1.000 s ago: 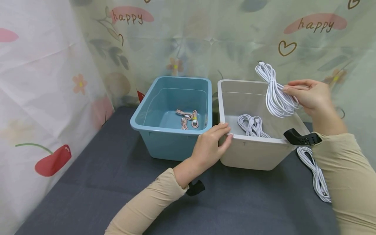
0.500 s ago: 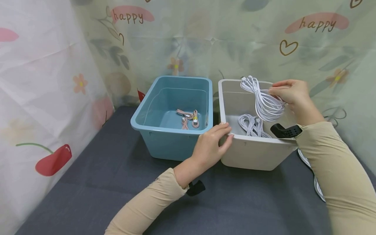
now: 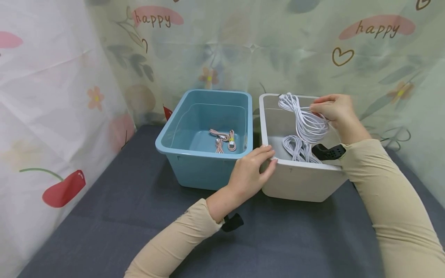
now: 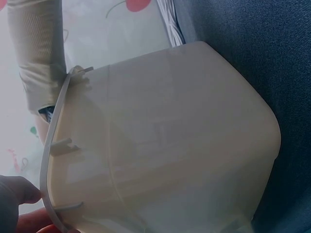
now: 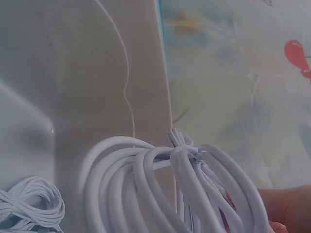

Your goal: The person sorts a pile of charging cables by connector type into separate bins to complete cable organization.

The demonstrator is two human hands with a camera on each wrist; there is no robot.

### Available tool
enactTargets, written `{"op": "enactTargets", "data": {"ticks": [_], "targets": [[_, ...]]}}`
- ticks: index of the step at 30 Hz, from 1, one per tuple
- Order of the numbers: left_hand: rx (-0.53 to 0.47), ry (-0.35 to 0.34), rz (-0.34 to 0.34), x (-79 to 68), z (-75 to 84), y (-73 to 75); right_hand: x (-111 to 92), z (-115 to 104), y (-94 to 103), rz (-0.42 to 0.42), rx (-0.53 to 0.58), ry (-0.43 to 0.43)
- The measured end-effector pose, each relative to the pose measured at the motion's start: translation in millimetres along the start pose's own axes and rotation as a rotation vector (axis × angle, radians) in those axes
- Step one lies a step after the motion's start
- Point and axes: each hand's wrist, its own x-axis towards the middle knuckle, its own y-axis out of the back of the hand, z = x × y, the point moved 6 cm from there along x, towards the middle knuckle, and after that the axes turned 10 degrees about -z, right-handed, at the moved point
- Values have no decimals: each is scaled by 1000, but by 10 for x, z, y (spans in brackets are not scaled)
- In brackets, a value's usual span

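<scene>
My right hand (image 3: 336, 112) pinches a coiled white cable (image 3: 309, 123), bound at its middle, over the open top of the off-white bin (image 3: 302, 179). The coils also fill the lower part of the right wrist view, as a white cable bundle (image 5: 160, 184). Below it, another coiled white cable (image 3: 294, 148) lies on the bin's floor. My left hand (image 3: 248, 172) grips the bin's near left corner, with thumb and fingers on either side of the rim (image 4: 44, 165) in the left wrist view.
To the left stands a blue bin (image 3: 201, 170) with small pinkish cables (image 3: 219, 135) inside. Both bins are on a dark cloth-covered table (image 3: 139, 231). A patterned curtain (image 3: 229, 46) hangs close behind. Part of another white cable (image 4: 170, 22) shows beyond the off-white bin.
My right hand has carried the coiled white cable leftward and slightly down, from the off-white bin's right side to over its middle. My left hand has stayed on the rim.
</scene>
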Motion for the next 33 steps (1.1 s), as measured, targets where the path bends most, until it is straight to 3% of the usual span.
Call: {"op": "enactTargets", "data": {"ticks": [12,20,33], "targets": [[1,-6,6,0,5,-2,67,16,-117,-2,-114,-34],[0,-10,10,-6,-1,0,96,37,-242,-168,-177,-70],[2,-11,19,-7,0,1,-35,59,-98,-355,-153,-47]]}}
